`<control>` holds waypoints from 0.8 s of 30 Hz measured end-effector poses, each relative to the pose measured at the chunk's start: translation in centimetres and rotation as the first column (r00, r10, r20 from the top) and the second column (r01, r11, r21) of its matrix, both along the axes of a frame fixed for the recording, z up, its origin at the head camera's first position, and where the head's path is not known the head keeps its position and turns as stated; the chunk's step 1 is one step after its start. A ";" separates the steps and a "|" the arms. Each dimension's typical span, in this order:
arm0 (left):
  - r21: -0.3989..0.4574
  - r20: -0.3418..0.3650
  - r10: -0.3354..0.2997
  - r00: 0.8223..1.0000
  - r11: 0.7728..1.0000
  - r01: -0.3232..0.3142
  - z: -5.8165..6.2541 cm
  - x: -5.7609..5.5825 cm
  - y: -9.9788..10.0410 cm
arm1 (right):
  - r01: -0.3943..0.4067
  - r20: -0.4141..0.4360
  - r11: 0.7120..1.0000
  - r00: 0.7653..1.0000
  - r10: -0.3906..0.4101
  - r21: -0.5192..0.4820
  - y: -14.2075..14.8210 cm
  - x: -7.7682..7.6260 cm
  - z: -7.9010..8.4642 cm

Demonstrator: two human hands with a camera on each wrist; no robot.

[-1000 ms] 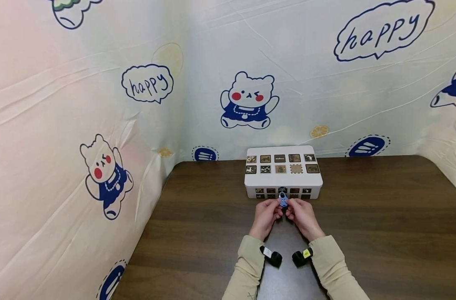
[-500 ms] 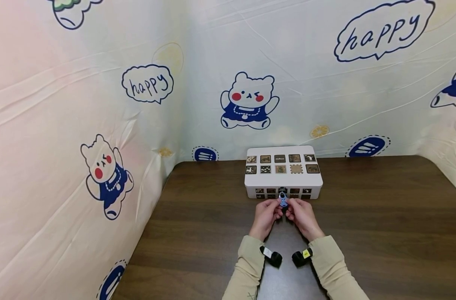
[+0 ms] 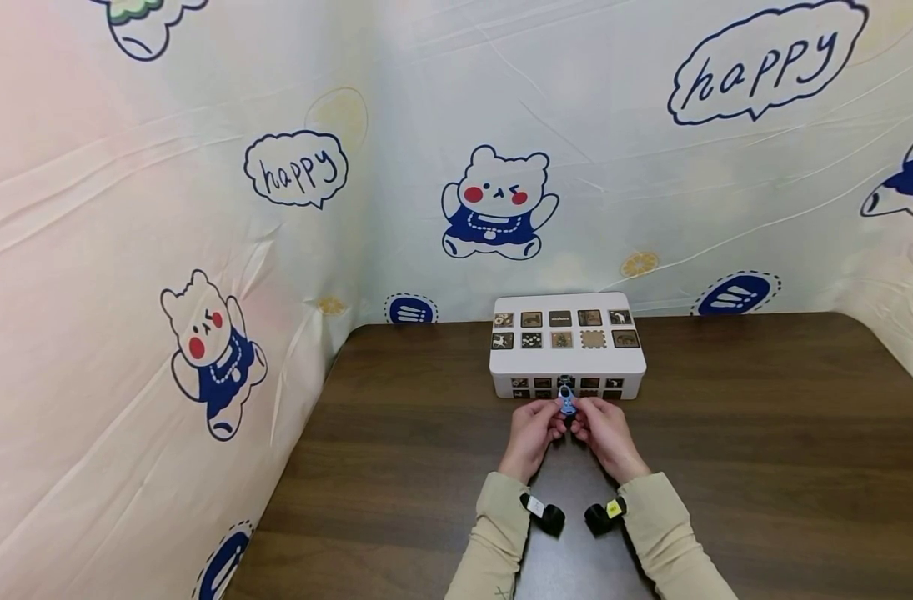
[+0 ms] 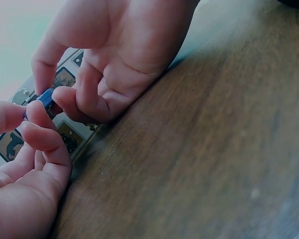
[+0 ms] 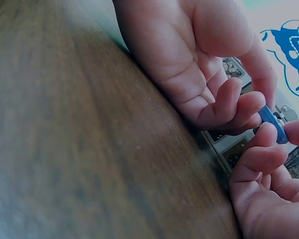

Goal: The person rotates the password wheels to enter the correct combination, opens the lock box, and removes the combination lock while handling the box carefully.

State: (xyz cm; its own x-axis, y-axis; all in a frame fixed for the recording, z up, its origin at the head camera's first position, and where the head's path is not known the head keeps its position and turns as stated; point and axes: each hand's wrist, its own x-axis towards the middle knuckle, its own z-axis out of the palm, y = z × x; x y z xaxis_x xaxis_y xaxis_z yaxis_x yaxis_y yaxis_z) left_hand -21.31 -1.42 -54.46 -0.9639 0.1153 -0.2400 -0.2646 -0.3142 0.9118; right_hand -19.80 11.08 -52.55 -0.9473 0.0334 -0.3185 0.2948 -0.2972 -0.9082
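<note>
A white box with small dark picture squares stands at the table's back, lid down. At the middle of its front is a small blue padlock, its loop toward the clasp. Whether the loop passes through the clasp I cannot tell. My left hand pinches the padlock from the left, and my right hand pinches it from the right. Both wrist views show fingertips around the blue padlock body, also blue padlock body, in front of the box. Fingers hide much of it.
The brown wooden table extends to both sides of my arms. Behind it hangs a pale printed cloth, which also falls along the left side. A small black camera sits at each sleeve cuff.
</note>
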 end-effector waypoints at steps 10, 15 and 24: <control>-0.016 0.007 -0.028 1.000 0.999 0.028 0.6 0.2 -0.2 | -0.013 -0.005 1.000 1.000 0.013 0.008 0.1 0.1 0.2; -0.029 -0.002 -0.034 0.999 0.999 0.034 1.9 0.8 -0.3 | -0.013 -0.008 1.000 1.000 0.013 0.021 0.1 0.0 0.0; -0.027 -0.004 -0.028 1.000 0.999 0.028 2.3 1.0 -0.3 | -0.003 -0.009 1.000 1.000 0.003 0.023 0.1 -0.1 -0.3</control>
